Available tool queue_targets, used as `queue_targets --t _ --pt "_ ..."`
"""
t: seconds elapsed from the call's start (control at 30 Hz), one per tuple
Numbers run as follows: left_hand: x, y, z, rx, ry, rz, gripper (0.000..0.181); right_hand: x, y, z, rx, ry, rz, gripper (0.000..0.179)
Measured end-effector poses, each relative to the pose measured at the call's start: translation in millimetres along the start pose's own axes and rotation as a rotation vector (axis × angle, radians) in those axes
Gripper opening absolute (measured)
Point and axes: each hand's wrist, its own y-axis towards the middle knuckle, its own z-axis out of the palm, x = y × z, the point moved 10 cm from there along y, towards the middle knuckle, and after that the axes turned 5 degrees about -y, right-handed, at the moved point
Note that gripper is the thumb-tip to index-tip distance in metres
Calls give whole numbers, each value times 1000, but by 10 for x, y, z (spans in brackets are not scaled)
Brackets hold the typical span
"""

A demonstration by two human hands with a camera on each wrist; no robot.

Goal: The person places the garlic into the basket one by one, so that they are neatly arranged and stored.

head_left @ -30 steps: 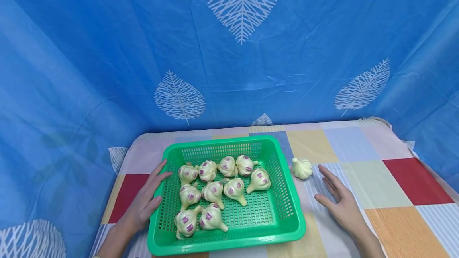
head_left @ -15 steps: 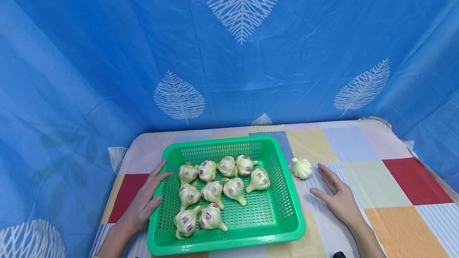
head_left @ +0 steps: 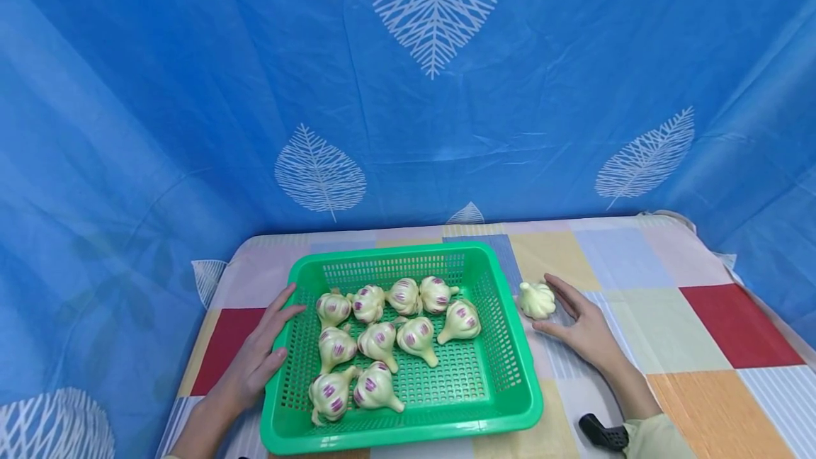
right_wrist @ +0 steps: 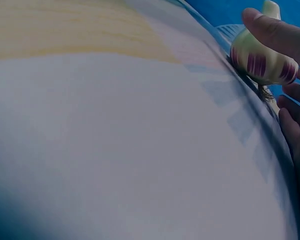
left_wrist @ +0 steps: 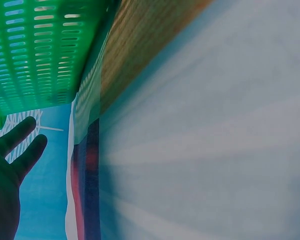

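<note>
In the head view a white garlic bulb (head_left: pixel 537 300) sits on the cloth, right of the green basket. My right hand (head_left: pixel 583 328) reaches around it from the right, index finger at its far side and thumb by its near side. Purple marks show on this bulb (right_wrist: pixel 262 60) in the right wrist view, where the thumb overlaps it. My left hand (head_left: pixel 255 356) lies along the left rim of the green plastic basket (head_left: pixel 408 438), fingers extended. Several purple-streaked garlic bulbs (head_left: pixel 417 337) lie inside, mostly toward the left and back.
A patchwork cloth (head_left: pixel 701 402) covers the table. Blue curtains (head_left: pixel 510 126) with white leaf prints hang behind and at both sides. A black wrist device (head_left: pixel 602 434) sits at the right sleeve.
My right hand has moved left and slightly forward to the lone garlic bulb, its thumb and index finger now either side of it. The left hand and basket stay put.
</note>
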Motion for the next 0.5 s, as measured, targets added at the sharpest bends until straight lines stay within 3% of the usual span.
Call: queue_targets --t 0.33,0.5 --pt "5 3 6 -3 2 3 56 25 99 43 -2 32 -32 82" --pt "-1 4 5 -4 -11 4 56 -35 106 61 6 104 8 69"
